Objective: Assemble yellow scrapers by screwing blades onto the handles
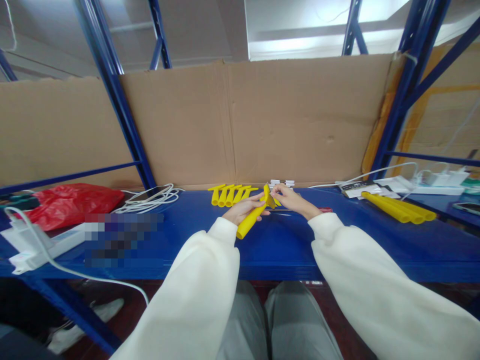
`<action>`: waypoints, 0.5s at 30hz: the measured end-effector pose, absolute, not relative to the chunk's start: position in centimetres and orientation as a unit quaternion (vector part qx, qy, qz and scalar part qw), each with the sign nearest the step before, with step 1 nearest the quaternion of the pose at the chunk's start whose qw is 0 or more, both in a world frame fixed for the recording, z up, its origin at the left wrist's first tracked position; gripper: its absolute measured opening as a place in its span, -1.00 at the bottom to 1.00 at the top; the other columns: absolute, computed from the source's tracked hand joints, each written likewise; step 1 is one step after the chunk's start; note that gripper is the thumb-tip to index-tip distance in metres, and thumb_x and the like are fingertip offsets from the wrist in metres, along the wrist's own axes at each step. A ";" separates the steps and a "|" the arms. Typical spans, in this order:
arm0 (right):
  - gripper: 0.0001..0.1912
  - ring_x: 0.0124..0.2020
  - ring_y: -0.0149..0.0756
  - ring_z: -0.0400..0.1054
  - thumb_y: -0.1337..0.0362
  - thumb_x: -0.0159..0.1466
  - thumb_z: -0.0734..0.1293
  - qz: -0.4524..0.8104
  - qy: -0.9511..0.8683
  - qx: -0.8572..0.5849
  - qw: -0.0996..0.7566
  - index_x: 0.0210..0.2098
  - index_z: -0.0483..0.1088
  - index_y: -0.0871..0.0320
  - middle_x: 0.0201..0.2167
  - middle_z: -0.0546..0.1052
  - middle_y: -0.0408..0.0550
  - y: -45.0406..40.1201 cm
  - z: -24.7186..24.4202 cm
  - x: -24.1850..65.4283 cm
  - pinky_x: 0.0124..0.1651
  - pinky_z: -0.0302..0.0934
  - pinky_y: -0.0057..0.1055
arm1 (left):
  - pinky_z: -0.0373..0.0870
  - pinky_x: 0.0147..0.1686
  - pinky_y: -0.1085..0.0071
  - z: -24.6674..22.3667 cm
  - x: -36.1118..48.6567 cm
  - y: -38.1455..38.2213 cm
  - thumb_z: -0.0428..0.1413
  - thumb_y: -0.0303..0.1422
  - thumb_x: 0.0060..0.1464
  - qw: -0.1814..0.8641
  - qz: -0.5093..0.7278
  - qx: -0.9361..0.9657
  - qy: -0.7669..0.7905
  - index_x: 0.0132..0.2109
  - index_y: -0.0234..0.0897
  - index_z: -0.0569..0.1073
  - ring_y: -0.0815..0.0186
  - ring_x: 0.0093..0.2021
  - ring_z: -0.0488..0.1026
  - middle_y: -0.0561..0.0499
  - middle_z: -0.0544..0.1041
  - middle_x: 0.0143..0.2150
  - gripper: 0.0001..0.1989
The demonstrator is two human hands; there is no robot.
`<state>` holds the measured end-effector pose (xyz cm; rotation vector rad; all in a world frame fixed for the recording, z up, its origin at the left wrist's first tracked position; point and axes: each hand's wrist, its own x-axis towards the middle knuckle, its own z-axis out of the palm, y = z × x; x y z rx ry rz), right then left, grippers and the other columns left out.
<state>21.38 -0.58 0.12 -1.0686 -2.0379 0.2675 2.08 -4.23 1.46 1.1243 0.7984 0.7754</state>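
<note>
My left hand (244, 208) is closed around a yellow T-shaped plastic tool (248, 224), its thick round handle tilted toward me and its flat head pointing away. My right hand (291, 199) is at that head with thumb and fingers pinched together; whatever is between them is too small to make out. Beyond my left hand, several matching yellow T-shaped tools (229, 196) lie side by side in a row. Small white pieces (282, 183) are grouped just behind my right hand, against the cardboard.
Several yellow handles (399, 208) lie at the right, beside white packets (369, 190) and a power strip (437, 189). On the left are a red plastic bag (75, 202), coiled white cable (152, 199) and another power strip (56, 248). A cardboard wall (262, 120) closes the back.
</note>
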 end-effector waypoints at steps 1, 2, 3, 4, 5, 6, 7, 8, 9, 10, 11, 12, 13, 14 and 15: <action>-0.86 -0.22 -0.28 0.31 0.24 0.28 0.22 0.101 -0.807 -0.420 0.403 -0.40 0.32 0.11 -0.33 0.43 -0.09 -0.5 0.1 21.3 -0.09 0.22 -0.38 | 0.36 -0.65 0.60 1.5 2.1 -4.3 0.08 -0.57 0.18 0.700 0.346 0.510 0.360 0.37 -0.03 0.19 0.38 -0.41 0.59 -0.18 0.45 0.17 -0.32; -0.86 -0.21 -0.28 0.31 0.25 0.28 0.22 0.096 -0.808 -0.419 0.404 -0.41 0.31 0.11 -0.33 0.42 -0.09 -0.4 0.0 21.4 -0.07 0.22 -0.37 | 0.37 -0.65 0.60 1.4 2.1 -4.3 0.09 -0.57 0.17 0.697 0.345 0.515 0.361 0.37 -0.03 0.20 0.38 -0.40 0.59 -0.18 0.44 0.17 -0.33; -0.87 -0.21 -0.28 0.31 0.26 0.28 0.23 0.092 -0.807 -0.420 0.404 -0.41 0.30 0.11 -0.33 0.42 -0.09 -0.3 0.0 21.4 -0.06 0.21 -0.37 | 0.37 -0.64 0.60 1.4 2.1 -4.4 0.10 -0.57 0.17 0.693 0.344 0.520 0.362 0.36 -0.03 0.21 0.38 -0.40 0.59 -0.17 0.44 0.17 -0.33; -0.87 -0.20 -0.28 0.31 0.28 0.27 0.23 0.089 -0.807 -0.421 0.404 -0.42 0.29 0.11 -0.32 0.42 -0.09 -0.3 0.0 21.4 -0.04 0.20 -0.36 | 0.37 -0.64 0.60 1.4 2.2 -4.5 0.10 -0.56 0.17 0.689 0.344 0.525 0.362 0.36 -0.03 0.21 0.38 -0.40 0.58 -0.17 0.44 0.16 -0.33; -0.87 -0.19 -0.28 0.30 0.29 0.27 0.23 0.088 -0.807 -0.422 0.403 -0.42 0.29 0.11 -0.32 0.42 -0.08 -0.2 0.0 21.4 -0.03 0.20 -0.35 | 0.37 -0.64 0.60 1.5 2.2 -4.6 0.10 -0.56 0.17 0.685 0.344 0.530 0.362 0.36 -0.04 0.22 0.38 -0.40 0.58 -0.17 0.45 0.15 -0.34; -0.88 -0.19 -0.27 0.31 0.30 0.27 0.23 0.088 -0.808 -0.422 0.402 -0.42 0.28 0.11 -0.31 0.42 -0.08 -0.2 0.0 21.5 -0.03 0.20 -0.34 | 0.37 -0.64 0.60 1.5 2.2 -4.8 0.10 -0.56 0.17 0.682 0.343 0.535 0.362 0.36 -0.05 0.23 0.39 -0.41 0.58 -0.16 0.46 0.13 -0.35; -0.88 -0.18 -0.27 0.31 0.30 0.26 0.23 0.089 -0.808 -0.421 0.402 -0.42 0.28 0.11 -0.31 0.42 -0.07 -0.2 -0.1 21.5 -0.02 0.20 -0.33 | 0.36 -0.64 0.60 1.5 2.2 -4.9 0.10 -0.56 0.18 0.679 0.343 0.539 0.362 0.35 -0.06 0.24 0.39 -0.41 0.57 -0.16 0.46 0.12 -0.36; -0.88 -0.17 -0.26 0.31 0.30 0.26 0.23 0.091 -0.807 -0.420 0.405 -0.42 0.28 0.11 -0.31 0.43 -0.07 -0.2 -0.1 21.5 -0.01 0.20 -0.32 | 0.36 -0.65 0.60 1.6 2.2 -5.0 0.09 -0.56 0.18 0.677 0.343 0.541 0.362 0.35 -0.08 0.24 0.39 -0.42 0.57 -0.16 0.47 0.11 -0.37; -0.89 -0.16 -0.25 0.32 0.30 0.26 0.24 0.093 -0.805 -0.418 0.410 -0.42 0.29 0.11 -0.30 0.44 -0.06 -0.2 -0.1 21.6 0.01 0.20 -0.30 | 0.35 -0.65 0.60 1.6 2.2 -5.1 0.08 -0.57 0.18 0.675 0.344 0.544 0.361 0.35 -0.09 0.24 0.39 -0.42 0.57 -0.16 0.47 0.10 -0.37; -0.89 -0.15 -0.24 0.32 0.29 0.25 0.25 0.097 -0.800 -0.418 0.419 -0.41 0.30 0.11 -0.29 0.45 -0.06 -0.2 -0.2 21.5 0.02 0.20 -0.28 | 0.34 -0.66 0.60 1.7 2.2 -5.2 0.07 -0.57 0.19 0.674 0.345 0.545 0.359 0.35 -0.11 0.24 0.40 -0.42 0.57 -0.16 0.48 0.09 -0.38; -0.90 -0.14 -0.23 0.33 0.27 0.25 0.27 0.105 -0.793 -0.419 0.430 -0.40 0.31 0.11 -0.28 0.46 -0.05 -0.2 -0.3 21.5 0.03 0.20 -0.26 | 0.33 -0.67 0.60 1.7 2.2 -5.2 0.07 -0.57 0.19 0.674 0.346 0.547 0.356 0.35 -0.11 0.24 0.40 -0.43 0.56 -0.17 0.48 0.07 -0.38; -0.91 -0.13 -0.23 0.34 0.26 0.24 0.28 0.118 -0.782 -0.421 0.445 -0.39 0.31 0.11 -0.26 0.47 -0.05 -0.2 -0.4 21.4 0.04 0.21 -0.24 | 0.33 -0.66 0.60 1.8 2.2 -5.2 0.07 -0.57 0.19 0.674 0.347 0.550 0.350 0.36 -0.11 0.23 0.40 -0.42 0.56 -0.17 0.49 0.06 -0.37; -0.91 -0.12 -0.23 0.35 0.24 0.23 0.30 0.137 -0.767 -0.425 0.460 -0.37 0.31 0.11 -0.24 0.48 -0.05 -0.1 -0.5 21.4 0.05 0.21 -0.23 | 0.33 -0.66 0.60 1.8 2.1 -5.2 0.08 -0.56 0.19 0.675 0.346 0.553 0.344 0.36 -0.11 0.22 0.40 -0.43 0.56 -0.17 0.50 0.04 -0.37; -0.90 -0.11 -0.24 0.36 0.22 0.22 0.32 0.160 -0.751 -0.428 0.478 -0.34 0.32 0.10 -0.21 0.48 -0.04 -0.2 -0.6 21.3 0.05 0.22 -0.23 | 0.33 -0.66 0.60 1.8 2.1 -5.2 0.08 -0.56 0.19 0.676 0.347 0.556 0.338 0.37 -0.11 0.21 0.40 -0.43 0.56 -0.16 0.50 0.02 -0.37; -0.87 -0.09 -0.25 0.37 0.20 0.21 0.33 0.186 -0.733 -0.428 0.495 -0.30 0.32 0.10 -0.17 0.49 -0.04 -0.2 -0.6 21.2 0.05 0.23 -0.25 | 0.33 -0.66 0.60 1.7 2.1 -5.1 0.08 -0.55 0.19 0.676 0.348 0.558 0.334 0.37 -0.12 0.21 0.40 -0.43 0.56 -0.16 0.51 0.01 -0.37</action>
